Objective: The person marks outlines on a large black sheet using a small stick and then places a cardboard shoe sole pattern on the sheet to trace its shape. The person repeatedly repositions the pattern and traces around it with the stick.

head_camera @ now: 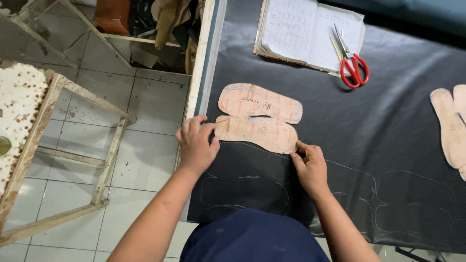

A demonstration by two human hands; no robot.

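Observation:
A tan cardboard shoe-upper template [257, 118] lies flat on a black sheet of material [388, 121] spread over the table. My left hand [196, 144] presses down on the template's left end with spread fingers. At the template's lower right corner my right hand [309, 166] is closed on a thin pencil-like marker, its tip against the template's edge. Faint traced outlines of the same shape show on the black sheet [252, 189] just below the template and further right.
An open notebook [301, 31] lies at the back with red-handled scissors [353, 68] and a yellow pencil on it. More tan templates [451, 126] sit at the right edge. Left of the table edge [199, 73] are tiled floor and a rusty metal frame [29, 126].

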